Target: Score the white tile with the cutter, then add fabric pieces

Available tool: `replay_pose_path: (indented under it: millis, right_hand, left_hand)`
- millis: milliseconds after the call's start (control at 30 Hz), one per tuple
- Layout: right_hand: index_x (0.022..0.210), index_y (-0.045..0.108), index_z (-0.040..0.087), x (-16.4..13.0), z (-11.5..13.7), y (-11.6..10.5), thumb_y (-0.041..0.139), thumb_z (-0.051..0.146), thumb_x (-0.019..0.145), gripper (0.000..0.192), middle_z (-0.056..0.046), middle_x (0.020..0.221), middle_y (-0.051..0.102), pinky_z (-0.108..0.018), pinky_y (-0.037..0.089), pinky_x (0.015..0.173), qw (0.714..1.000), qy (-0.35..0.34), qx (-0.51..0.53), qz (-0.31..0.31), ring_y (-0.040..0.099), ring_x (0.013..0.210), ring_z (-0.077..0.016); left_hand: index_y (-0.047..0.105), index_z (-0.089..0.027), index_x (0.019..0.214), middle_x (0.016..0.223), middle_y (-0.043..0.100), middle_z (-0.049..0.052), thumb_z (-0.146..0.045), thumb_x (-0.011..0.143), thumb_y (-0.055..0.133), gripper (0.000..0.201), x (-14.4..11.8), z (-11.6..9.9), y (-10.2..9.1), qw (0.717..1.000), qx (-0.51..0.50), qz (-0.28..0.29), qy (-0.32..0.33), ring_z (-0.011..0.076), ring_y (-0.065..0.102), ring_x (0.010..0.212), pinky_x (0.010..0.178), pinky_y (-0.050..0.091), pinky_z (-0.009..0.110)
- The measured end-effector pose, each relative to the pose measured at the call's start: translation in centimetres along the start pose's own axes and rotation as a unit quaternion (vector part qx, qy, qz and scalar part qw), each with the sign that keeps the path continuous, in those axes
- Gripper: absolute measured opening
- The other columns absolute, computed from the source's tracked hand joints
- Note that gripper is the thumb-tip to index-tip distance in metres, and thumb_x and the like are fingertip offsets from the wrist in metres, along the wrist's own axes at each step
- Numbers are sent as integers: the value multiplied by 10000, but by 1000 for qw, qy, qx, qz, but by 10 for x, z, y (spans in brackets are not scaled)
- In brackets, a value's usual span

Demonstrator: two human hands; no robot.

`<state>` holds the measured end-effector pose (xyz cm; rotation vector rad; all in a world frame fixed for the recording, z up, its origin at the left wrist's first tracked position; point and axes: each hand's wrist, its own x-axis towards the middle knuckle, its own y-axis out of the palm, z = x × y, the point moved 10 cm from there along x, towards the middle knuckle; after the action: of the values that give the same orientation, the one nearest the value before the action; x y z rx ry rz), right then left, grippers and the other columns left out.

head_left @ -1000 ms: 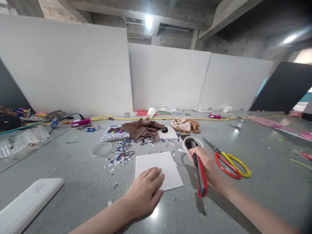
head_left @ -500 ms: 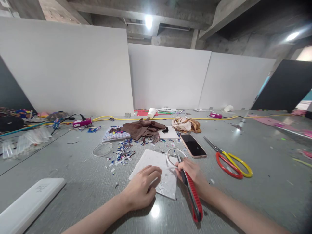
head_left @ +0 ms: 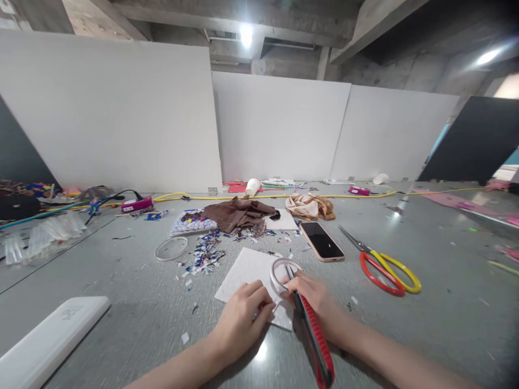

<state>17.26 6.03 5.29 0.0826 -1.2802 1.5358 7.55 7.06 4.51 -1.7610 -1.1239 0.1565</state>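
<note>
The right hand (head_left: 314,297) is closed around a red-and-black cutter (head_left: 312,335) and also has its fingers on a white ring (head_left: 273,278). The cutter's handle slopes from that grip back toward the wearer, while the ring stands out just beyond the fingers, over the right part of a white square board (head_left: 241,273).

The board lies flat on the grey table (head_left: 154,308), below and to the left of the right-hand grip. The left hand (head_left: 245,316) is at the board's near edge, fingers curled, thumb and forefinger close together; I cannot tell whether their tips pinch anything. The 2 hands are near each other but apart.

Beyond the right hand and a little to its right lies a phone (head_left: 322,241), screen up. Farther right are scissors (head_left: 370,251) with 1 red and 1 yellow handle loop. Beyond the left hand, to its left, are small scraps (head_left: 206,254) and a clear ring (head_left: 157,254). Past the board sits a crumpled brown cloth (head_left: 239,213).
</note>
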Motion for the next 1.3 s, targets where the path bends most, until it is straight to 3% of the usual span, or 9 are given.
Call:
replay_pose_path:
  millis: [67, 167, 300, 433, 567, 667, 800, 1033, 1300]
  right_hand:
    - [775, 438, 208, -1, -4, 0, 406, 128, 862, 123, 1, 727, 502, -246, 379, 603, 1000, 15, 12, -2, 489, 683, -145]
    - [772, 449, 212, 0, 2, -1, 396, 136, 873, 137, -1, 719, 521, -258, 386, 616, 1000, -25, 16, -5, 494, 701, -153]
    - [740, 471, 209, 2, 8, -5, 384, 152, 879, 174, -3, 677, 525, -267, 370, 590, 998, -57, 1, -16, 478, 681, -161]
    - [717, 489, 208, 3, -10, -10, 401, 157, 853, 169, -13, 708, 521, -273, 377, 599, 999, 29, 23, -36, 493, 695, -163]
    - [695, 503, 208, -3, -36, -16, 422, 146, 815, 157, -16, 758, 521, -269, 395, 625, 987, 134, 49, -76, 512, 745, -167]
    - [697, 511, 206, -6, -46, -17, 449, 147, 803, 137, -21, 802, 518, -280, 406, 675, 980, 172, 45, -93, 504, 799, -175]
    - [720, 510, 210, -7, -51, -17, 463, 121, 798, 127, -22, 829, 509, -310, 414, 721, 977, 185, 33, -102, 496, 826, -182]
    - [706, 482, 211, 2, -39, -27, 508, 138, 777, 106, -17, 754, 513, -342, 441, 696, 982, 138, -15, -131, 504, 777, -203]
    - [701, 495, 207, 7, -24, -13, 547, 110, 713, 110, -17, 793, 516, -392, 456, 742, 996, 79, -2, -49, 521, 819, -220]
  left_hand:
    - [529, -182, 718, 747, 575, 27, -178, 861, 434, 172, -2, -4, 3, 1000, 15, 4, 14, 167, 527, 691, 649, 419, 278]
    - [548, -181, 729, 749, 573, 34, -200, 874, 419, 195, -3, -1, 1, 1000, 14, -9, 4, 173, 535, 697, 650, 434, 284]
    - [571, -193, 968, 860, 569, 48, -232, 884, 414, 183, -2, 9, -6, 999, -7, -45, -27, 168, 559, 721, 682, 462, 298]
    - [420, -204, 1203, 935, 560, 63, -254, 870, 430, 337, -7, 16, -13, 994, 35, -95, -41, 196, 568, 797, 736, 473, 350]
    - [372, -187, 1243, 1193, 498, 134, -391, 798, 533, 515, -14, 24, -13, 979, 146, -120, -79, 316, 478, 1098, 889, 398, 481]
    - [331, -116, 1287, 1307, 420, 207, -496, 736, 558, 706, -14, 33, -4, 972, 187, -90, -112, 387, 351, 1226, 970, 304, 542]
    - [323, -29, 1294, 1339, 381, 261, -486, 735, 546, 756, -11, 42, 8, 977, 163, -4, -134, 388, 295, 1267, 1003, 281, 534]
    - [241, -98, 1364, 1384, 336, 223, -433, 717, 613, 818, -3, 32, 12, 991, 95, 93, -23, 337, 267, 1294, 1034, 258, 510]
    - [220, -81, 1374, 1385, 324, 236, -452, 757, 588, 809, -2, 32, 13, 990, 95, 107, 2, 340, 245, 1302, 1040, 239, 526]
